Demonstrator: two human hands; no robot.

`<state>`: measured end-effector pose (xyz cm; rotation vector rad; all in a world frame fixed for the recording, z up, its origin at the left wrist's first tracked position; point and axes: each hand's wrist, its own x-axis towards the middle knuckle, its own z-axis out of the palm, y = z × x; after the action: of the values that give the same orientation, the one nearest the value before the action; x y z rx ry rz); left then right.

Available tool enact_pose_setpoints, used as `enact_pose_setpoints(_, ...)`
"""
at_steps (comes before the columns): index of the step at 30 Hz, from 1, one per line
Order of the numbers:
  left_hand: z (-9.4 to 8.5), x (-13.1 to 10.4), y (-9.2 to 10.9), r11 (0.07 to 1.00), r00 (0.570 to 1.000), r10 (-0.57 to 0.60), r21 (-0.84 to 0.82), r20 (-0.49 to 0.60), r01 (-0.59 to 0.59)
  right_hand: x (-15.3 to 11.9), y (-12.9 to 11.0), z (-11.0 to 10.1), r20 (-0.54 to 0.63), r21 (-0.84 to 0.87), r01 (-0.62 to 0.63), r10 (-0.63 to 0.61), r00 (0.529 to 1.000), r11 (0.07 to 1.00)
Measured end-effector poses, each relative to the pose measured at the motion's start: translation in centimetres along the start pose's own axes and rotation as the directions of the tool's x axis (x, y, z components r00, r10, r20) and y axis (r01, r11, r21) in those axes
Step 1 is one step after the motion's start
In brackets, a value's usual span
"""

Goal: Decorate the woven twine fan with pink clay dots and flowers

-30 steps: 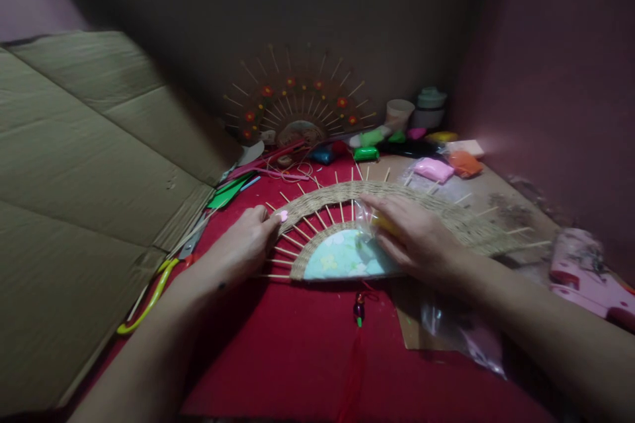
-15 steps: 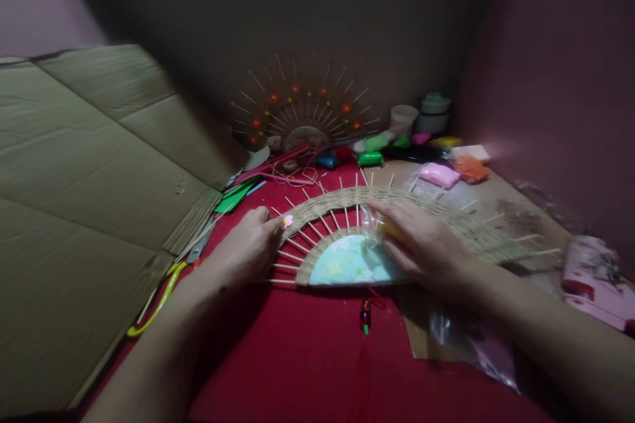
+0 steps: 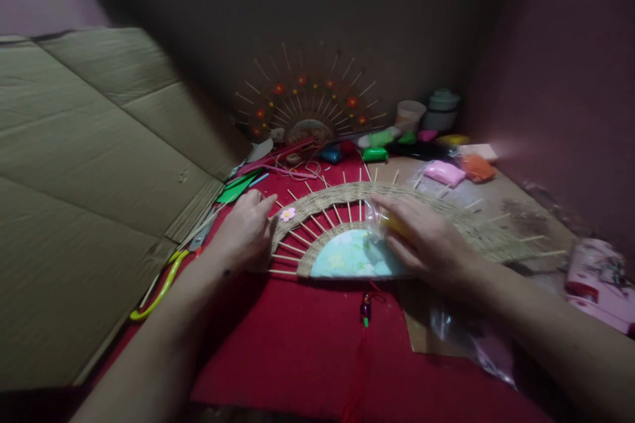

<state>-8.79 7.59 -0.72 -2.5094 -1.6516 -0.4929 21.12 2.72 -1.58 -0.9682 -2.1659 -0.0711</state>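
Observation:
A woven half-round fan (image 3: 337, 193) with thin sticks and a light blue floral centre (image 3: 350, 256) lies on the red surface. On its woven band, at the left, sits a pink flower (image 3: 288, 214) with a yellow middle. My left hand (image 3: 251, 228) is at the fan's left end, fingers curled, the index fingertip just left of the flower; what its lower fingers grip is hidden. My right hand (image 3: 421, 234) rests over the fan's right part, its fingers closed round a clear plastic packet (image 3: 376, 219) with something yellow in it.
Cardboard (image 3: 99, 198) stands at the left beside yellow-handled scissors (image 3: 166, 287). Behind are a second fan with red flowers (image 3: 302, 81), coloured clay packets (image 3: 445, 173), a cup (image 3: 411, 115) and a jar (image 3: 443, 109). A red tassel (image 3: 356, 370) lies in front.
My left index finger has lifted off the pink flower and moved slightly up and left, leaving the flower uncovered. The view has shifted a little. My right hand keeps its hold on the packet.

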Motion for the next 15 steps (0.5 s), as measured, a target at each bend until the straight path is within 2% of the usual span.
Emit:
enact_pose_setpoints(5, -0.4, 0.2, 0.9, 0.995, 0.998, -0.049, 0.089, -0.027, 0.051, -0.1, -0.1, -0.1, 0.020, -0.004, 0.000, 0.000, 1.000, 1.000)
enact_pose_setpoints(10, -0.7, 0.1, 1.8, 0.998, 0.991, -0.063, 0.000, -0.119, 0.063, 0.0, -0.2, -0.3, 0.011, -0.018, -0.031, 0.031, 0.999, 0.999)
enact_pose_setpoints(15, -0.7, 0.0, 2.1, 0.998, 0.991, -0.044, -0.055, -0.126, 0.037, 0.0, -0.2, -0.4, 0.030, -0.009, -0.052, 0.053, 0.998, 0.999)
